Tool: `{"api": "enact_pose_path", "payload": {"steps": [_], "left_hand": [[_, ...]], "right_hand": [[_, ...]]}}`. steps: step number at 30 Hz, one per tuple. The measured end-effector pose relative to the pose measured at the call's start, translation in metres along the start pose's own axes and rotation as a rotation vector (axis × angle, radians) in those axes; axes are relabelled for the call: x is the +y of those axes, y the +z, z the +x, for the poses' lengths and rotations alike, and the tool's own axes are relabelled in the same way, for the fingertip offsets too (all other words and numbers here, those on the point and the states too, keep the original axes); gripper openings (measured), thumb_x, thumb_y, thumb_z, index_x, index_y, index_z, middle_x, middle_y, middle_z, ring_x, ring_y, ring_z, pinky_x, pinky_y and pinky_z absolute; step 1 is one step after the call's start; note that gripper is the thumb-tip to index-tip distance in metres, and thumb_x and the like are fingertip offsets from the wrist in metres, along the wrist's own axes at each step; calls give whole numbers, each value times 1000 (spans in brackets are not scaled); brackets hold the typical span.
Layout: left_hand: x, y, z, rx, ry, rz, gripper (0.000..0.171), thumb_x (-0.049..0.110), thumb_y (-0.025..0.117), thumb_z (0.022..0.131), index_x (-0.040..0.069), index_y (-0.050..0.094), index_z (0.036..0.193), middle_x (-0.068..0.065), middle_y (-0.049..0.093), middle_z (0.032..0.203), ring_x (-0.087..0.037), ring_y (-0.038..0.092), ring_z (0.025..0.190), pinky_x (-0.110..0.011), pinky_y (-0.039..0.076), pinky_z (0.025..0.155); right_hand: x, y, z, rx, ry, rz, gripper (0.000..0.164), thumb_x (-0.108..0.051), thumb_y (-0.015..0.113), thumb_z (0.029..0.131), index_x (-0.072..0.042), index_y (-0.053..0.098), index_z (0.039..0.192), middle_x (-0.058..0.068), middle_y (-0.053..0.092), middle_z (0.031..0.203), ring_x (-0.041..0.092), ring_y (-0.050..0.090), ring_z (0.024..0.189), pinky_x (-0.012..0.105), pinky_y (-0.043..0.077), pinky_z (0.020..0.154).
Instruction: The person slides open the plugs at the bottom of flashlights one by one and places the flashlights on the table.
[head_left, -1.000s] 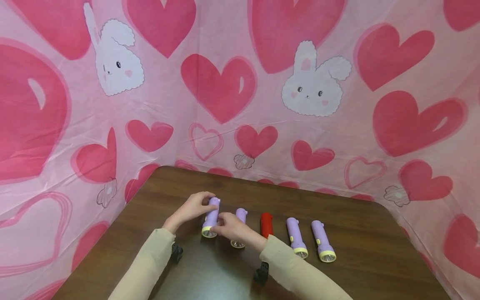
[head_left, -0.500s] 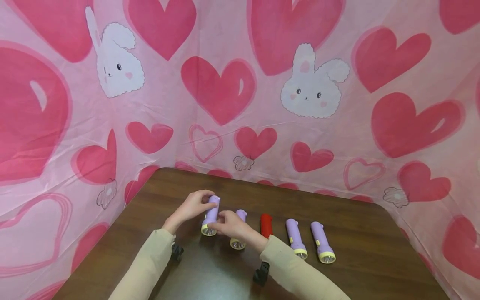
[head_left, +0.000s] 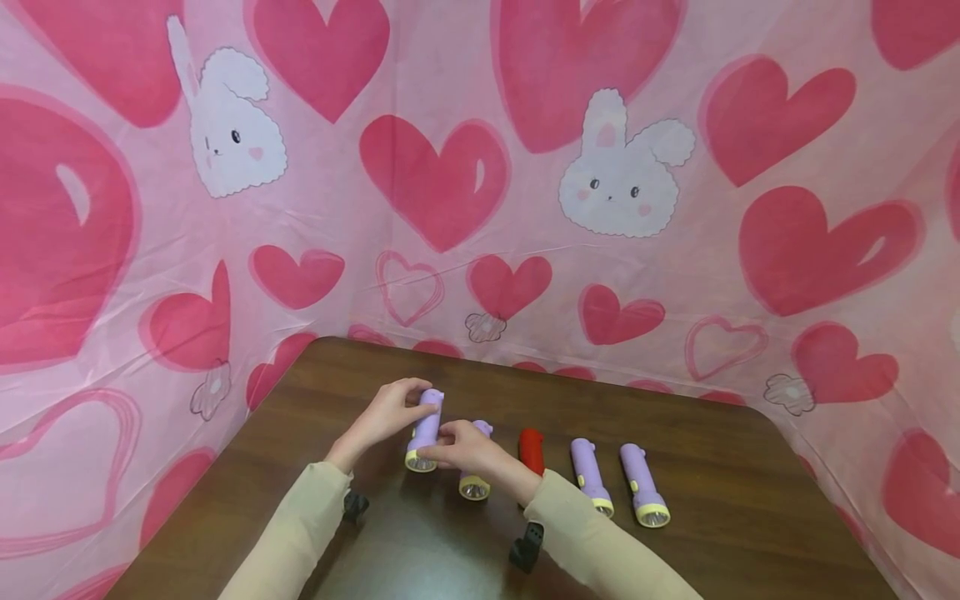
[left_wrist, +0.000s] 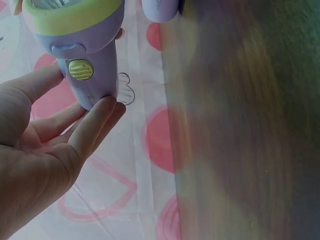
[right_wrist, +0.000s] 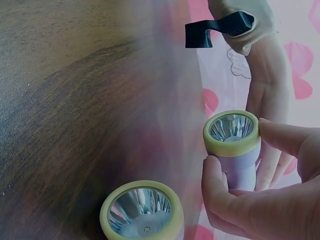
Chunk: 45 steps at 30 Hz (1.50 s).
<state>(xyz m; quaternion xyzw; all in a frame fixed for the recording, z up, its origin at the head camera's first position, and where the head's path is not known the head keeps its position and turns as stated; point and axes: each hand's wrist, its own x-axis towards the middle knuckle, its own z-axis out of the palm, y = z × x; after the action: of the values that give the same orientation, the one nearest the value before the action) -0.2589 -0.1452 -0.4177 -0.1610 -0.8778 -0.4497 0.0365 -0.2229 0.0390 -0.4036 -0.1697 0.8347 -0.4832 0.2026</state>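
Note:
Both hands are on the leftmost purple flashlight [head_left: 426, 429], which has a yellow rim and points its lens toward me. My left hand [head_left: 388, 412] grips its tail end, thumb on the near side. Fingers and thumb of my right hand [head_left: 471, 450] pinch it near the lens end. In the left wrist view the yellow switch [left_wrist: 81, 70] faces the camera above the fingertips. The right wrist view shows the yellow rim [right_wrist: 232, 149] between right thumb and fingers. A second purple flashlight [head_left: 474, 487] lies under my right hand, its middle hidden.
Right of the hands, a red flashlight [head_left: 532, 450] lies partly behind the right forearm. Two more purple flashlights [head_left: 588, 467] [head_left: 643, 483] lie beyond it in the row. The brown wooden table [head_left: 720, 467] meets a pink heart-patterned cloth [head_left: 420, 83] at its back and sides.
The held flashlight has shifted slightly upward in the head view, both hands keeping their hold on it. The other flashlights stay in place; the head view itself has tilted a little.

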Motion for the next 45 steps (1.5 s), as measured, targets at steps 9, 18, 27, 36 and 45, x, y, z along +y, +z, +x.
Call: {"api": "enact_pose_path", "payload": {"steps": [9,18,27,36,45], "left_hand": [[6,4,-1,61,31,25,42,16,72,89,-5,62,124,-22,67,121,-34,68,108,-45,58,91],[12,9,-2,124,52,22,41,17,75,88,-3,63,122,-20,68,120,-32,68,105,-46,58,89],[16,13,0,172,102,12,42,15,76,86,-5,63,121,-20,68,116,-35,69,104,-46,58,90],[21,14,0,181,115,-17,42,12,76,86,-6,62,121,-21,66,115,-37,68,105,-49,57,90],[22,16,-2,200,131,-26,41,10,77,85,-6,61,120,-20,66,113,-35,69,103,-43,59,87]], "right_hand": [[2,-5,-3,-9,9,-13,48,-22,74,87,8,59,122,16,70,108,20,67,88,41,60,87],[3,-9,-9,14,35,-6,58,-32,70,91,5,52,131,17,67,114,27,68,93,48,57,91],[0,-11,-13,72,55,0,55,-32,71,91,4,51,127,15,63,108,19,62,86,48,58,89],[1,-12,-12,90,42,34,52,-26,74,89,5,53,125,20,66,116,23,67,94,49,58,89],[6,-16,-13,93,36,-12,52,-24,75,88,5,56,127,21,68,119,28,68,100,44,60,86]]}}
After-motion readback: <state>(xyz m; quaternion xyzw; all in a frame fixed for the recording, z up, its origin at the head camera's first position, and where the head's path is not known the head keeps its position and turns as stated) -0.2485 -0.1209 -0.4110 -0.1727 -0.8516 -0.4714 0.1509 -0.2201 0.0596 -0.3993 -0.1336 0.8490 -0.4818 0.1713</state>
